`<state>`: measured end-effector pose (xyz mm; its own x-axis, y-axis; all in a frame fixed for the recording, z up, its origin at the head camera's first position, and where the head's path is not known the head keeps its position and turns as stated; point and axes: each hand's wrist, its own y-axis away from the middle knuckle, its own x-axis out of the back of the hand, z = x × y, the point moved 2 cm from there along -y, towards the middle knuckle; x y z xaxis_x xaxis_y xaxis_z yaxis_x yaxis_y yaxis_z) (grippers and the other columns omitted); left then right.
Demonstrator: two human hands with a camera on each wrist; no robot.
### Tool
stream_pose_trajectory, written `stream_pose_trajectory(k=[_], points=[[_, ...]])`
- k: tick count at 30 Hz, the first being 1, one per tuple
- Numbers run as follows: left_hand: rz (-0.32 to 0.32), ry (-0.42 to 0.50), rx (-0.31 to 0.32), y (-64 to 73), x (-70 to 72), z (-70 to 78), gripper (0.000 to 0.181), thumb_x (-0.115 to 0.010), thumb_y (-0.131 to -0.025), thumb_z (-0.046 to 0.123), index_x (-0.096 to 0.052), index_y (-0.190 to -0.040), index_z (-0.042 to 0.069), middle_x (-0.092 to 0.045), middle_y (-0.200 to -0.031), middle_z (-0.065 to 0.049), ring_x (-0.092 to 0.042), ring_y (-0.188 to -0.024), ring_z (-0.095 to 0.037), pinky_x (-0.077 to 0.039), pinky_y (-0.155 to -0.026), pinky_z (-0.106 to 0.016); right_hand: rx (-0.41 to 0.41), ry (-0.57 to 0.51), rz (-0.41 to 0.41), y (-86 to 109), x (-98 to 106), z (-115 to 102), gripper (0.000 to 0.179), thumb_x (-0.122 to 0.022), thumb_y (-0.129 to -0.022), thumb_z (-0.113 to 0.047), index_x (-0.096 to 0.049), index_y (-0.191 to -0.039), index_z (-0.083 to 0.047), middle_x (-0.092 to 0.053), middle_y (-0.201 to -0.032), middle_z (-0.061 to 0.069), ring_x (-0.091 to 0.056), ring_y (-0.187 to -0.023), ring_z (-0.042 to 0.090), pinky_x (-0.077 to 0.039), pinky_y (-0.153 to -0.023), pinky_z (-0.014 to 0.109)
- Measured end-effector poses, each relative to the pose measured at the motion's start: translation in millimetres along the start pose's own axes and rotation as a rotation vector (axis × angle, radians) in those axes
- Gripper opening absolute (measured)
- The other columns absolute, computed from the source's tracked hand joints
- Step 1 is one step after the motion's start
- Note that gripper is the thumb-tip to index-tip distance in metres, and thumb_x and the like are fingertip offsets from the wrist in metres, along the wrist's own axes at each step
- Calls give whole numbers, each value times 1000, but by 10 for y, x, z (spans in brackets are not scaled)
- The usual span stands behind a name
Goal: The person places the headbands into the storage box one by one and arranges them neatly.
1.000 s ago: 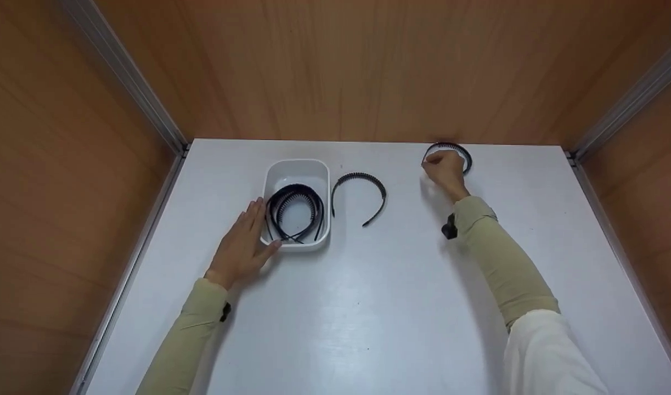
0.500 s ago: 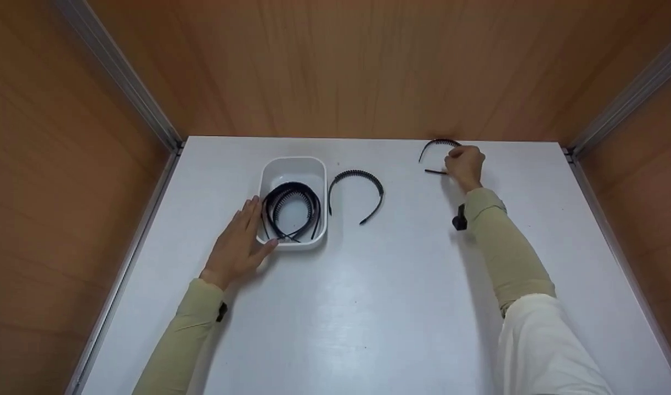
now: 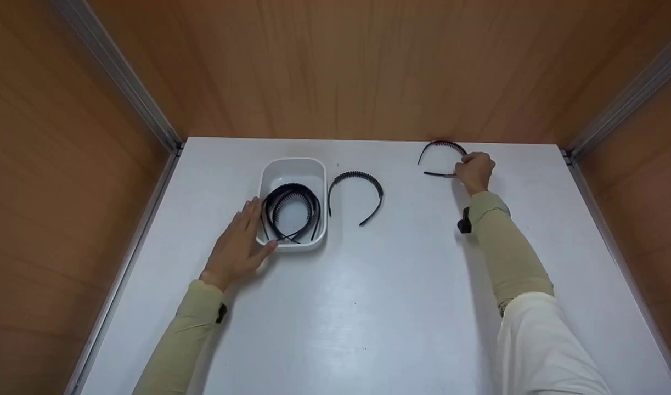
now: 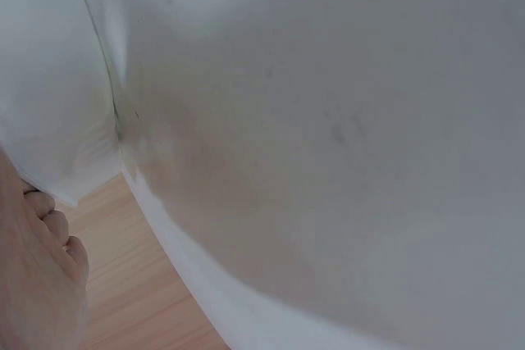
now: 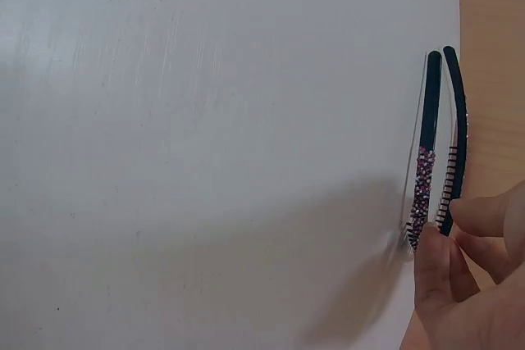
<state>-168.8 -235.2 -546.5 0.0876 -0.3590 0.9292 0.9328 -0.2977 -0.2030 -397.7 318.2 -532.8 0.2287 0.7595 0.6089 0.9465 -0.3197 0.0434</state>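
My left hand (image 3: 233, 244) lies along the near left side of a white plastic tub (image 3: 298, 247), its fingers straight against the wall and its thumb at the front corner. Inside the tub, several dark headbands (image 3: 265, 208) lie stacked in rings. At the back right, my right hand (image 3: 475, 169) pinches a black toothed headband (image 3: 442, 143) by its curved side, with both ends pointing left. Pink and white specks show on part of this headband (image 5: 422, 178) in the right wrist view. Another black toothed headband (image 3: 357, 174) rests on the table just right of the tub, its ends toward me.
A white table (image 3: 335, 318) bears everything. Wooden panels stand behind it (image 3: 335, 71) and at both sides, joined by metal corner strips. The held headband is close to the back panel.
My right hand has moved right along its headband, from the left end to the curved right side, and now pinches it there. The left hand and tub have stayed in place.
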Motion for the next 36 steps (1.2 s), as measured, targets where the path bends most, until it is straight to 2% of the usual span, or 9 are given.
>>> stream_pose_trajectory(k=[4, 9, 17, 18, 21, 24, 25, 30, 36], points=[[-25, -24, 19, 9, -14, -13, 97, -54, -106, 60, -12, -171, 1, -8, -181, -11, -10, -168, -28, -16, -137, -46, -28, 1, 0, 5, -1, 35, 35, -57, -99, -2, -65, -129, 14, -51, -139, 30, -47, -133, 38, -51, -101, 43], [-24, -35, 19, 0, -7, -21, 97, -54, -106, 60, -11, -171, 1, -9, -181, -12, -11, -168, -29, -16, -137, -46, -93, -6, -36, 13, 11, 65, 45, -56, -100, -4, -54, -142, 13, -41, -150, 32, -44, -139, 40, -49, -112, 46], [-11, -23, 6, -8, -11, -17, 96, -55, -106, 57, -12, -171, 0, -11, -181, -13, -12, -167, -29, -17, -137, -47, -137, -4, -75, 25, 54, 103, 49, -56, -98, -5, -51, -144, 13, -39, -151, 32, -41, -140, 40, -49, -110, 44], [-10, -22, 6, -8, -19, -15, 96, -55, -106, 57, -12, -171, 0, -11, -181, -13, -12, -167, -29, -17, -137, -47, -146, -10, -81, 24, 65, 105, 50, -56, -98, -4, -50, -144, 14, -39, -152, 32, -41, -140, 39, -51, -107, 41], [-8, -16, 8, -6, -38, -8, 96, -55, -107, 57, -12, -171, 0, -11, -180, -13, -12, -167, -30, -17, -137, -47, -176, -52, -100, 14, 98, 115, 52, -56, -97, -3, -48, -146, 14, -40, -151, 31, -51, -129, 34, -59, -92, 28], [-8, -14, 12, -12, -34, 3, 96, -55, -107, 57, -11, -171, 0, -10, -180, -13, -12, -167, -30, -17, -137, -47, -218, -120, -119, -8, 128, 127, 55, -58, -96, -1, -47, -148, 12, -46, -144, 27, -61, -113, 25, -63, -79, 21], [-6, -14, 11, -13, -29, 6, 96, -55, -106, 57, -12, -171, 0, -10, -180, -14, -13, -167, -30, -17, -137, -47, -236, -148, -124, -15, 137, 134, 55, -59, -96, 0, -46, -148, 12, -49, -140, 24, -64, -108, 22, -64, -80, 22], [1, -13, 8, -21, -20, 14, 98, -56, -106, 58, -12, -170, 0, -11, -180, -14, -13, -167, -31, -18, -136, -48, -298, -233, -119, -28, 184, 143, 48, -63, -96, 3, -54, -142, 10, -57, -117, 11, -70, -102, 19, -65, -87, 25], [-4, -6, 13, -18, -44, 9, 98, -54, -106, 60, -11, -171, 0, -10, -181, -13, -12, -168, -29, -17, -137, -47, -332, -228, -117, -28, 214, 157, 42, -62, -98, 0, -61, -140, 7, -62, -113, 9, -70, -96, 15, -65, -86, 26]])
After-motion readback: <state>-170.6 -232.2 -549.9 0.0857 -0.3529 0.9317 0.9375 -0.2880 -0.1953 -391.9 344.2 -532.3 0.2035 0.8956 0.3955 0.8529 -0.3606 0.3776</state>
